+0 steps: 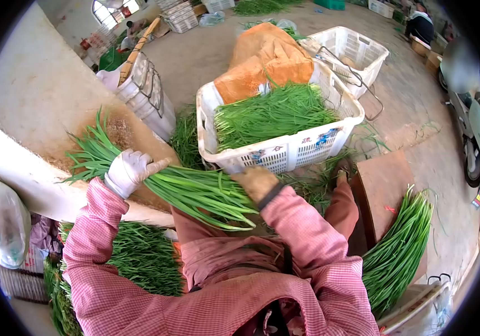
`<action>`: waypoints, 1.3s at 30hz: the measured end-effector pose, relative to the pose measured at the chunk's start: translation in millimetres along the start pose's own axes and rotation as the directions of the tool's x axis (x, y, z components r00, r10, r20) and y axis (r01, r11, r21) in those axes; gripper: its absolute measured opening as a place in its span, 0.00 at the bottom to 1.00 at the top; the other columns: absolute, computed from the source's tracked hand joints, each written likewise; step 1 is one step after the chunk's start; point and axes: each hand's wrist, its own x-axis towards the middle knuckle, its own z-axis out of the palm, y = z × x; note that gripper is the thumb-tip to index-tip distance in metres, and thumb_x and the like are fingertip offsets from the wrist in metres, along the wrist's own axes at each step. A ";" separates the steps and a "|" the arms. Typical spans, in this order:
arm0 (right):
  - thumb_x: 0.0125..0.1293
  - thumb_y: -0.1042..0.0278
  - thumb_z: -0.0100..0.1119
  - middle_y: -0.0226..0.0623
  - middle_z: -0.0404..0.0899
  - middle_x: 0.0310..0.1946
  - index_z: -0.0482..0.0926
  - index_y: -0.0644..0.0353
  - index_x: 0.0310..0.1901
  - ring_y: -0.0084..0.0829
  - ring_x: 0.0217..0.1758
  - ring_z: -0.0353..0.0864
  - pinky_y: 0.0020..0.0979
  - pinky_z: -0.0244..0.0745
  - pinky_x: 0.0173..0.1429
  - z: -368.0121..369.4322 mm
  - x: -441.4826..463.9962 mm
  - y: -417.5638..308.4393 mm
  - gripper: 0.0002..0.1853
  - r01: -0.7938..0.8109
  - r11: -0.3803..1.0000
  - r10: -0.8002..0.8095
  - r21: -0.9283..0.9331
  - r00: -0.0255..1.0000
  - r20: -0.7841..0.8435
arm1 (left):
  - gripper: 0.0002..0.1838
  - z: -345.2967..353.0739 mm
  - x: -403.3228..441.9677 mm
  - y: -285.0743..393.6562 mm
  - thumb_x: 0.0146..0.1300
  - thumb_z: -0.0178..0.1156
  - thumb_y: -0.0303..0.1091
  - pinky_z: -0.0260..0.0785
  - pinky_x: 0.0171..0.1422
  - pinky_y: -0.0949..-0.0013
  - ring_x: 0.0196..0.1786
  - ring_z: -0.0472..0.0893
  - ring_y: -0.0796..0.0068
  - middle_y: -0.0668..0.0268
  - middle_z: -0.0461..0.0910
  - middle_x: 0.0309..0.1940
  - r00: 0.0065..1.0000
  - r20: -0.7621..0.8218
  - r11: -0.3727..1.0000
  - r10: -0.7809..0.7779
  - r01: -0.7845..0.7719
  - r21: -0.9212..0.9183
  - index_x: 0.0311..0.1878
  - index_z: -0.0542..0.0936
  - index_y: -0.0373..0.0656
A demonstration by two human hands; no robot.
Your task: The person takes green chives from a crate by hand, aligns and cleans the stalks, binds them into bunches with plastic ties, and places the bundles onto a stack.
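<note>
A bunch of long green garlic chives (198, 193) lies across my lap, its leafy tips toward the wall on the left. My left hand (130, 172), in a white glove, is wrapped round it near the tips, with the thumb along the stalks. At the other end, my right hand (255, 183) has its fingers closed on the stalks' edge; its fingertips are partly hidden. Just beyond stands a white plastic crate (285, 157) holding cut chives (276, 112) and a bulky orange sack (268, 53).
Another bundle of chives (399, 252) rests on a brown board (385, 190) at right. More chives (145, 257) are stacked at lower left. A second white crate (357, 50) stands behind the first. A scooter (469, 123) is parked at right; people sit farther back.
</note>
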 end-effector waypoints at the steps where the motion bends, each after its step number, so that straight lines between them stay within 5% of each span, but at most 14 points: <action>1: 0.58 0.70 0.47 0.47 0.70 0.48 0.69 0.55 0.51 0.40 0.50 0.70 0.33 0.65 0.55 7.0 -6.2 10.5 0.17 -0.130 0.991 0.129 0.038 0.992 0.005 | 0.28 -0.1 -4.5 -1.8 0.41 0.50 0.26 0.64 0.25 0.70 0.19 0.69 0.72 0.70 0.63 0.15 1.000 0.002 1.000 -0.006 0.006 -0.020 0.51 0.71 0.57; 3: 0.57 0.66 0.47 0.44 0.76 0.30 0.78 0.56 0.34 0.40 0.37 0.75 0.35 0.71 0.42 56.6 -32.8 61.3 0.09 -0.208 0.967 0.250 0.144 0.880 -0.405 | 0.28 1.1 -14.9 -5.0 0.40 0.51 0.25 0.64 0.25 0.70 0.19 0.69 0.72 0.70 0.63 0.16 0.999 0.021 0.999 -0.034 0.035 -0.024 0.50 0.71 0.57; 5: 0.54 0.63 0.53 0.43 0.77 0.31 0.78 0.55 0.35 0.39 0.38 0.75 0.34 0.71 0.43 82.0 -61.1 117.6 0.10 -0.500 0.863 0.505 0.069 0.859 -0.086 | 0.28 3.3 -20.2 -5.7 0.40 0.51 0.25 0.65 0.25 0.69 0.20 0.69 0.72 0.70 0.63 0.16 0.998 0.028 0.998 -0.058 0.059 -0.024 0.50 0.72 0.56; 7: 0.54 0.59 0.54 0.43 0.75 0.40 0.77 0.57 0.40 0.40 0.40 0.75 0.35 0.71 0.45 74.8 -87.9 89.4 0.15 -0.349 0.900 0.409 0.260 0.884 -0.227 | 0.28 6.5 -18.2 -5.3 0.39 0.51 0.25 0.65 0.26 0.69 0.20 0.70 0.72 0.70 0.64 0.16 0.997 0.038 0.997 -0.071 0.072 -0.005 0.50 0.72 0.56; 10: 0.43 0.57 0.63 0.35 0.74 0.40 0.78 0.54 0.35 0.41 0.46 0.70 0.40 0.63 0.52 29.7 -68.2 9.9 0.17 0.098 0.985 0.023 0.140 0.734 -0.679 | 0.29 11.1 -3.9 1.8 0.39 0.51 0.25 0.64 0.25 0.68 0.21 0.70 0.71 0.69 0.64 0.17 0.999 0.028 0.999 -0.033 0.033 -0.013 0.50 0.71 0.55; 16: 0.45 0.68 0.59 0.31 0.63 0.56 0.74 0.53 0.21 0.39 0.60 0.55 0.44 0.59 0.54 58.2 -44.3 -11.5 0.04 0.071 0.997 -0.027 0.027 0.661 -0.750 | 0.31 -0.8 2.5 9.7 0.42 0.50 0.27 0.61 0.23 0.74 0.19 0.66 0.78 0.73 0.59 0.15 1.000 0.001 0.989 -0.016 0.016 0.145 0.55 0.67 0.56; 21: 0.55 0.54 0.48 0.27 0.60 0.58 0.71 0.45 0.39 0.35 0.63 0.53 0.41 0.50 0.59 120.8 -78.6 76.1 0.11 -0.328 0.933 0.201 -0.151 0.821 -0.535 | 0.29 -0.1 3.7 23.7 0.40 0.51 0.27 0.62 0.25 0.73 0.20 0.66 0.76 0.73 0.63 0.18 1.000 0.000 0.989 0.016 -0.016 0.150 0.52 0.70 0.54; 23: 0.58 0.52 0.43 0.27 0.62 0.57 0.71 0.44 0.46 0.34 0.61 0.56 0.40 0.50 0.59 117.1 -90.7 108.2 0.17 -0.779 0.620 0.757 -0.095 0.626 -0.188 | 0.29 4.8 0.0 23.3 0.40 0.51 0.29 0.62 0.25 0.74 0.20 0.66 0.77 0.73 0.62 0.18 0.997 -0.036 0.984 0.073 -0.066 0.164 0.52 0.70 0.55; 27: 0.56 0.51 0.47 0.34 0.65 0.54 0.68 0.44 0.52 0.35 0.55 0.63 0.46 0.55 0.58 69.2 -91.4 115.8 0.21 -0.809 0.550 0.833 -0.207 0.550 0.060 | 0.30 8.8 -2.3 21.4 0.41 0.50 0.30 0.59 0.22 0.75 0.18 0.63 0.79 0.74 0.57 0.16 0.993 -0.105 0.985 0.048 -0.030 0.168 0.53 0.70 0.62; 29: 0.56 0.65 0.49 0.38 0.61 0.57 0.65 0.42 0.54 0.42 0.59 0.61 0.46 0.59 0.57 12.5 -81.2 47.7 0.22 -0.402 0.914 0.376 -0.054 0.890 -0.259 | 0.30 7.4 1.4 22.2 0.40 0.51 0.30 0.59 0.22 0.75 0.18 0.63 0.79 0.75 0.57 0.16 0.993 -0.104 0.985 0.056 -0.038 0.167 0.52 0.70 0.62; 32: 0.53 0.76 0.46 0.38 0.52 0.62 0.62 0.41 0.56 0.41 0.60 0.61 0.37 0.63 0.57 17.3 -40.9 11.7 0.27 0.198 0.977 -0.215 -0.083 0.913 -0.347 | 0.28 1.3 9.6 22.8 0.41 0.50 0.30 0.60 0.23 0.74 0.18 0.64 0.78 0.74 0.59 0.16 0.993 -0.100 0.989 0.061 -0.046 0.143 0.51 0.72 0.62; 33: 0.55 0.76 0.44 0.41 0.63 0.55 0.66 0.44 0.54 0.38 0.53 0.68 0.31 0.68 0.52 39.9 -24.4 16.8 0.23 0.329 0.944 -0.291 0.029 0.870 -0.397 | 0.27 -0.8 11.4 21.9 0.41 0.50 0.30 0.61 0.23 0.73 0.19 0.66 0.77 0.74 0.60 0.16 0.994 -0.097 0.992 0.058 -0.047 0.114 0.50 0.72 0.61; 35: 0.57 0.72 0.45 0.43 0.74 0.41 0.72 0.48 0.48 0.37 0.42 0.74 0.28 0.70 0.45 29.6 -23.6 10.3 0.16 0.150 0.943 -0.169 0.297 0.985 0.040 | 0.24 5.7 5.1 11.9 0.39 0.53 0.30 0.62 0.24 0.70 0.20 0.68 0.73 0.71 0.64 0.17 0.999 -0.034 0.997 0.038 -0.040 -0.067 0.46 0.74 0.57; 39: 0.59 0.66 0.45 0.43 0.77 0.31 0.76 0.57 0.39 0.35 0.31 0.76 0.31 0.73 0.36 56.7 -47.6 27.2 0.11 0.366 0.817 -0.178 0.445 0.895 -0.409 | 0.19 18.7 -0.3 16.3 0.37 0.58 0.28 0.65 0.27 0.64 0.23 0.73 0.62 0.64 0.71 0.18 0.994 0.106 0.852 -0.017 0.070 -0.519 0.39 0.77 0.50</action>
